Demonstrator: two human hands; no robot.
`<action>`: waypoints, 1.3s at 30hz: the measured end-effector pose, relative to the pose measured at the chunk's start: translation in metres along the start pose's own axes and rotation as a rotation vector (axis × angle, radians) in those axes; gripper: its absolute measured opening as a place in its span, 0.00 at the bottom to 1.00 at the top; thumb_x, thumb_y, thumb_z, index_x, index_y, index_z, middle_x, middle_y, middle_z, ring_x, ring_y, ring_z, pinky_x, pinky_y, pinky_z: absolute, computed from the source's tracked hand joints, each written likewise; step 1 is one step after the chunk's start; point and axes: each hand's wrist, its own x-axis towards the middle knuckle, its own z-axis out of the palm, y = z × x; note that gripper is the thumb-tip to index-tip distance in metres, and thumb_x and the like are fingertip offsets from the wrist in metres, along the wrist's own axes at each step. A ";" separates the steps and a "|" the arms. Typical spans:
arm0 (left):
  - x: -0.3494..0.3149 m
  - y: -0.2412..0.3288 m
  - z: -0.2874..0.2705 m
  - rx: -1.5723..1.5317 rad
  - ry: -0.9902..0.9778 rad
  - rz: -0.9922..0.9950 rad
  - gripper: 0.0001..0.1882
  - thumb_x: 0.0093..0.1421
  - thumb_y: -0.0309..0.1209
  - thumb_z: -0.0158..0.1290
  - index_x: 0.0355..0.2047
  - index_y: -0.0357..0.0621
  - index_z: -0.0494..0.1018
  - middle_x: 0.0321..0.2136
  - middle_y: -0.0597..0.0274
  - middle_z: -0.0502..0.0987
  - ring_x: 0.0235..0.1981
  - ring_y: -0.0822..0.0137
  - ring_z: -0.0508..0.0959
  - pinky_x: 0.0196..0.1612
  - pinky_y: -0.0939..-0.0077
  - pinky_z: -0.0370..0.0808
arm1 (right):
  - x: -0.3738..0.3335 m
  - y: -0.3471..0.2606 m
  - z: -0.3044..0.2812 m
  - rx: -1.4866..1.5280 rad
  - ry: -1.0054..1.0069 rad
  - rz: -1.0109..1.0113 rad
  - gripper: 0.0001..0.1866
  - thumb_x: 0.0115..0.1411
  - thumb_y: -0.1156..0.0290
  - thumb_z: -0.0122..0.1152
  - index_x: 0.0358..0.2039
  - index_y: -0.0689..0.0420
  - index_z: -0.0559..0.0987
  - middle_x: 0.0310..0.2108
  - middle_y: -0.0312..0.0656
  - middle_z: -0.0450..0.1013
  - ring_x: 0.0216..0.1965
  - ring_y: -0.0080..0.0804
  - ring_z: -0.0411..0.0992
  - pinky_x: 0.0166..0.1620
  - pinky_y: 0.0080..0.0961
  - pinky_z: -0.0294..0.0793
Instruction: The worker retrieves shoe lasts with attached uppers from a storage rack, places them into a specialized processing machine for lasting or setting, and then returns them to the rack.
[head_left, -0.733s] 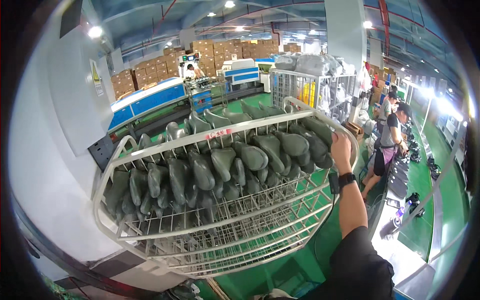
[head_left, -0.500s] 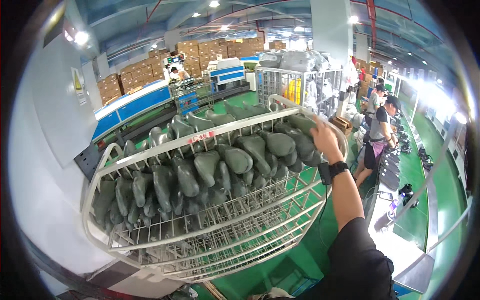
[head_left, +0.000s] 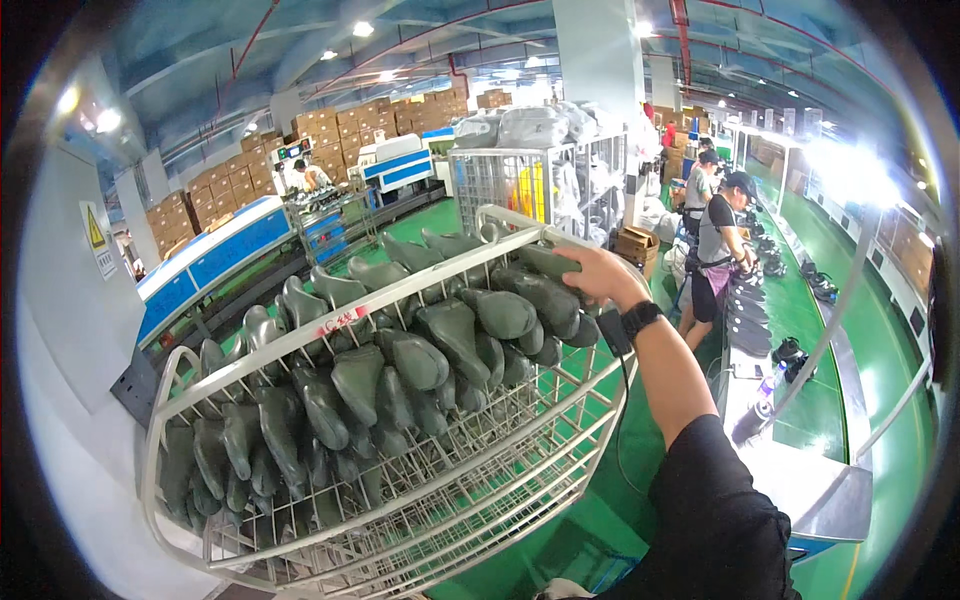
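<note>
A pale metal wire rack [head_left: 425, 282] stands in front of me, its top rail slanting up to the right. Many dark grey moulded pieces shaped like bicycle saddles [head_left: 448, 335] hang in rows along both sides of that rail. My right hand [head_left: 605, 275] is at the rack's upper right corner, fingers closed over the frame beside the endmost grey piece [head_left: 545, 262]. The frame hides part of the grip. A dark band with a small black box and a cable [head_left: 615, 335] is on my right wrist. My left hand does not show.
A conveyor line [head_left: 790, 400] carrying dark pieces runs along the right, where two people [head_left: 722, 235] stand. Behind the rack are a mesh cage with wrapped bundles [head_left: 545, 170], blue-and-white machines [head_left: 225, 250] and stacked cartons [head_left: 320, 125]. A white wall panel [head_left: 75, 280] stands close on the left.
The background has shifted left as my view turned right. In the picture the rack has moved left, its left end lower and its rail steeper. My right hand stays at its corner.
</note>
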 end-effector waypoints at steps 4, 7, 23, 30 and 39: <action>0.005 -0.006 -0.002 0.000 -0.014 0.010 0.34 0.66 0.57 0.54 0.59 0.40 0.73 0.52 0.58 0.76 0.52 0.56 0.73 0.58 0.63 0.70 | -0.023 0.028 0.031 -0.204 0.195 0.027 0.31 0.62 0.61 0.62 0.67 0.35 0.69 0.50 0.56 0.77 0.50 0.53 0.77 0.50 0.48 0.78; 0.003 -0.012 -0.009 -0.012 -0.011 0.013 0.34 0.66 0.56 0.55 0.59 0.40 0.73 0.52 0.58 0.76 0.52 0.56 0.73 0.58 0.63 0.70 | -0.031 0.010 0.044 -0.283 0.308 0.078 0.30 0.64 0.59 0.61 0.67 0.38 0.69 0.58 0.56 0.71 0.54 0.59 0.74 0.51 0.50 0.77; 0.009 0.002 -0.007 0.037 -0.013 0.023 0.33 0.66 0.56 0.55 0.59 0.40 0.73 0.52 0.58 0.76 0.52 0.56 0.73 0.58 0.63 0.70 | -0.012 0.008 0.047 -0.124 0.069 -0.140 0.33 0.60 0.57 0.64 0.63 0.57 0.72 0.51 0.61 0.76 0.54 0.56 0.74 0.58 0.43 0.72; 0.018 0.021 -0.001 0.090 -0.020 0.019 0.33 0.66 0.55 0.55 0.59 0.40 0.72 0.52 0.58 0.75 0.52 0.56 0.73 0.58 0.63 0.70 | -0.002 -0.006 0.027 0.069 0.017 -0.158 0.31 0.58 0.54 0.64 0.58 0.59 0.78 0.48 0.61 0.78 0.51 0.54 0.77 0.56 0.40 0.74; 0.017 0.029 0.009 0.113 0.001 0.023 0.33 0.66 0.55 0.55 0.59 0.40 0.72 0.53 0.58 0.75 0.52 0.57 0.73 0.58 0.64 0.70 | -0.007 -0.026 0.051 -0.027 0.159 -0.085 0.25 0.62 0.56 0.58 0.58 0.51 0.78 0.47 0.57 0.79 0.51 0.58 0.75 0.55 0.47 0.75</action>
